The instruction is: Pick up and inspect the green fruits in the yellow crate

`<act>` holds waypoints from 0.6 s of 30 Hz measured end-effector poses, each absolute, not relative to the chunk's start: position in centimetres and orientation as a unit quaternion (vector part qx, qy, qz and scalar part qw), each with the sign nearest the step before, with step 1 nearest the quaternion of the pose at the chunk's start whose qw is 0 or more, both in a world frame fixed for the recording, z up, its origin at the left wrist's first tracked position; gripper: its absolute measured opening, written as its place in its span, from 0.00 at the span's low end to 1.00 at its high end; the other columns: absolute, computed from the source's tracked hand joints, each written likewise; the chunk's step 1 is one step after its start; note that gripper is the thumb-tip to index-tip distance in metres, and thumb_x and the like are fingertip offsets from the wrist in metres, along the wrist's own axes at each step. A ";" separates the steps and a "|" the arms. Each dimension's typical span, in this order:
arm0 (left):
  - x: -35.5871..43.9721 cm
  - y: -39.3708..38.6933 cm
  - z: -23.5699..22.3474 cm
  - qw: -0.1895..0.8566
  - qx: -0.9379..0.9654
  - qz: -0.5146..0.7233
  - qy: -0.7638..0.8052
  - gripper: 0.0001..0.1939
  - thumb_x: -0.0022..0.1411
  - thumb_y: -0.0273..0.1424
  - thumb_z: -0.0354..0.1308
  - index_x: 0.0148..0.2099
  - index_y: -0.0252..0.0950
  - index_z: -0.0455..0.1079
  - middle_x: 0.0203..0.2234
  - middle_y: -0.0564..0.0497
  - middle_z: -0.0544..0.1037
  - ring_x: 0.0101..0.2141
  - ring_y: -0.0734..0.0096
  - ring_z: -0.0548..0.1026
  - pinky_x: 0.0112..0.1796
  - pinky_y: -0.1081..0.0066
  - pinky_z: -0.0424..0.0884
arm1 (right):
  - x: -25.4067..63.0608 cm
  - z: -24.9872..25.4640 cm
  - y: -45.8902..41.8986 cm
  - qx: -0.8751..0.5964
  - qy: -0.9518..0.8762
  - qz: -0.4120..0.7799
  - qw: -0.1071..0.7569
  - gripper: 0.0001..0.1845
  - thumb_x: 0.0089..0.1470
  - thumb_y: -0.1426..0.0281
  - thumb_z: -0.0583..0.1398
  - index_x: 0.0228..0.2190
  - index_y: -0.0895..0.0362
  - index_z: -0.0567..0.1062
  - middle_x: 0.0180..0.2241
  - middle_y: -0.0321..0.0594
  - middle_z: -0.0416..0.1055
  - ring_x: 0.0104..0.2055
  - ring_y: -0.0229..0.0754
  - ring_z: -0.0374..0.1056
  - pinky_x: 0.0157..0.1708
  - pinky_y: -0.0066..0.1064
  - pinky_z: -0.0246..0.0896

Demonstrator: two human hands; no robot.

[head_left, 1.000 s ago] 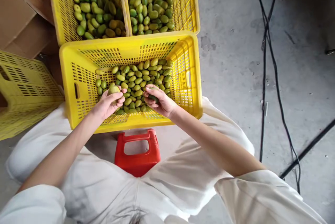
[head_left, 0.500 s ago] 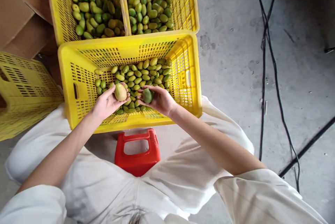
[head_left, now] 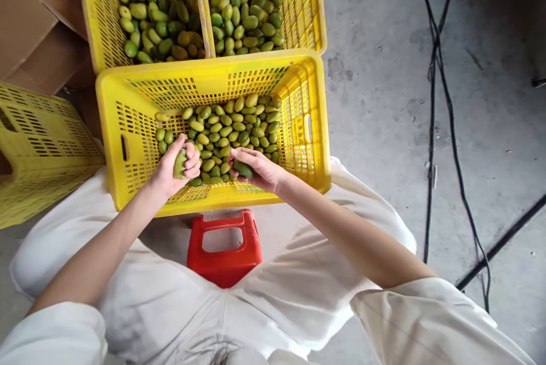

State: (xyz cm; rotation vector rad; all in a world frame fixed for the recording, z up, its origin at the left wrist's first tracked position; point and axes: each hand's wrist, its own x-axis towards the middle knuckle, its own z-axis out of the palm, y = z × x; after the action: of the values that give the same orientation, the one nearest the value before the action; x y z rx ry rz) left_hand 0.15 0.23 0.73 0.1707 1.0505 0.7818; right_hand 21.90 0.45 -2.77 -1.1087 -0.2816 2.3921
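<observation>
My left hand [head_left: 173,167] is closed round a yellow-green mango [head_left: 180,164], its fingers curled over the near side. To its right, my right hand [head_left: 260,169] grips a darker green mango [head_left: 243,169], with the thumb lying on top. Both hands are held above the front part of a yellow plastic crate [head_left: 209,197]. Beneath them a layer of small green and yellowish mangoes [head_left: 226,132] covers much of the crate's floor. Parts of both held mangoes are hidden by the fingers.
Behind stand two more yellow crates, a left one [head_left: 96,12] and a right one [head_left: 302,1], holding mangoes. Another yellow crate [head_left: 46,143] is at the left, near cardboard boxes [head_left: 29,29]. A red stool [head_left: 224,265] sits between my legs. Black cables [head_left: 435,58] lie on the concrete floor.
Half a second ago both palms were turned up with the mangoes exposed. Now my hands have rolled over, the fingers have wrapped round the mangoes, and the left hand has drawn slightly leftward.
</observation>
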 end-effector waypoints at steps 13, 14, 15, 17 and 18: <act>0.2 -0.5 0.4 0.796 0.099 0.354 0.481 0.14 0.52 0.28 0.68 0.43 0.32 0.76 0.36 0.46 0.78 0.35 0.65 0.79 0.36 0.67 0.78 | 21.8 -3.2 0.6 -0.469 -0.065 0.824 0.311 0.24 0.38 0.75 0.75 0.34 0.54 0.70 0.26 0.28 0.70 0.27 0.34 0.71 0.28 0.27 0.73; 0.2 -0.6 0.2 0.796 0.115 0.355 0.476 0.16 0.51 0.27 0.70 0.43 0.33 0.76 0.36 0.46 0.77 0.35 0.66 0.79 0.36 0.68 0.77 | 21.9 -3.3 0.6 -0.472 -0.063 0.819 0.321 0.25 0.36 0.76 0.75 0.33 0.54 0.69 0.26 0.28 0.70 0.27 0.34 0.71 0.28 0.26 0.72; 0.1 -0.7 0.0 0.795 0.129 0.358 0.472 0.17 0.49 0.27 0.72 0.43 0.33 0.76 0.36 0.47 0.77 0.34 0.68 0.78 0.35 0.69 0.77 | 21.9 -3.4 0.6 -0.470 -0.065 0.816 0.330 0.26 0.35 0.77 0.75 0.33 0.54 0.68 0.26 0.28 0.71 0.27 0.34 0.72 0.28 0.26 0.72; 0.0 -0.7 -0.3 0.790 0.148 0.369 0.466 0.17 0.47 0.27 0.74 0.40 0.34 0.75 0.31 0.51 0.76 0.29 0.74 0.75 0.30 0.74 0.73 | 21.9 -3.4 0.7 -0.458 -0.080 0.820 0.334 0.26 0.34 0.76 0.76 0.32 0.54 0.68 0.27 0.29 0.72 0.27 0.34 0.71 0.27 0.25 0.70; 0.0 -0.6 -0.4 0.787 0.155 0.374 0.466 0.16 0.46 0.27 0.74 0.38 0.34 0.75 0.28 0.53 0.74 0.25 0.77 0.72 0.26 0.75 0.69 | 22.0 -3.4 0.7 -0.452 -0.092 0.823 0.331 0.26 0.35 0.74 0.77 0.32 0.54 0.68 0.26 0.28 0.72 0.26 0.33 0.70 0.26 0.25 0.68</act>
State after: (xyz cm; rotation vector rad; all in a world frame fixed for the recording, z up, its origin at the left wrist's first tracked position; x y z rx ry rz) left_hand -0.01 -0.62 -0.39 0.3350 1.0042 0.8066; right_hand 21.95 0.70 -3.43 -1.1820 -0.2392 2.1517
